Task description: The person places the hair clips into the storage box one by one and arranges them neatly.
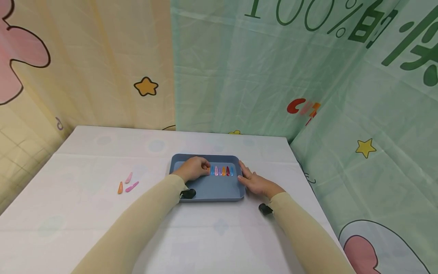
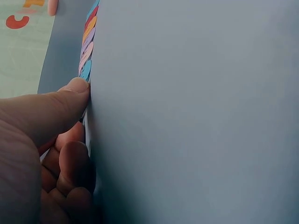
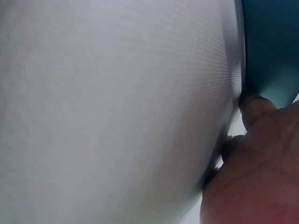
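Note:
A grey-blue tray (image 1: 213, 190) holds a row of several colourful snap hair clips (image 1: 224, 171), in blue, pink, purple, orange and red. At the row's left end, my left hand (image 1: 193, 168) pinches a small hair clip (image 1: 208, 168) between thumb and fingers; a sliver of orange shows and the rest is hidden. In the left wrist view, the left thumb (image 2: 70, 95) lies right beside the blue clip (image 2: 86, 71). My right hand (image 1: 256, 183) holds the tray's right edge, its thumb over the rim and its fingers along the outside.
Left of the tray, a pink clip (image 1: 128, 177), an orange clip (image 1: 120, 188) and a magenta clip (image 1: 132, 187) lie loose on the white-covered table (image 1: 85, 205). Printed curtains (image 1: 219, 76) hang behind and to the right of the table.

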Tool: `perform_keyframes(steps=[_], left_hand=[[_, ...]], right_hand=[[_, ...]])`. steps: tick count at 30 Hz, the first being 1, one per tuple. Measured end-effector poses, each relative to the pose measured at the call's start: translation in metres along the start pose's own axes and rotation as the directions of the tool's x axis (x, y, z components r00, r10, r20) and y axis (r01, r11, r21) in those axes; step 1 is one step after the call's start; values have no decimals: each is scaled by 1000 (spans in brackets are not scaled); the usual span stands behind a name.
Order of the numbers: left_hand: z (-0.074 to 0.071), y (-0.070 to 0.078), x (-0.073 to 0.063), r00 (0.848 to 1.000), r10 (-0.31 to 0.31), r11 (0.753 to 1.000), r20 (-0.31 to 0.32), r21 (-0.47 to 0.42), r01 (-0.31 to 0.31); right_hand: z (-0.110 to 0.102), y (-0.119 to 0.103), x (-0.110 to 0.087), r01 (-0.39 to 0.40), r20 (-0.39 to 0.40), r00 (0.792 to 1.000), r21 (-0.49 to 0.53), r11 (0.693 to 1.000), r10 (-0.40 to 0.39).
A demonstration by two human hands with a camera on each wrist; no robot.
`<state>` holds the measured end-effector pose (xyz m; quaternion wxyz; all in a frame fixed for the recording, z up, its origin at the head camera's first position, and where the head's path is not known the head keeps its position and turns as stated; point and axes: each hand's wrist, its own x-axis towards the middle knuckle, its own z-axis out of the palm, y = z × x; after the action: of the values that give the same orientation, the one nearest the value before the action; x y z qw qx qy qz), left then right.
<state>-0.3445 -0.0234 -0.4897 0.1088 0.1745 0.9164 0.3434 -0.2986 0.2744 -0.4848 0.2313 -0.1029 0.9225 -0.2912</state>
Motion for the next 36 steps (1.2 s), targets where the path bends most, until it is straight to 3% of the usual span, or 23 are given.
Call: perform_keyframes(steps=[36], left_hand=[[1, -6, 1, 1000, -3, 998, -12, -57, 2]], right_hand=[[0, 0, -1, -24, 9, 1000, 28, 999, 24]])
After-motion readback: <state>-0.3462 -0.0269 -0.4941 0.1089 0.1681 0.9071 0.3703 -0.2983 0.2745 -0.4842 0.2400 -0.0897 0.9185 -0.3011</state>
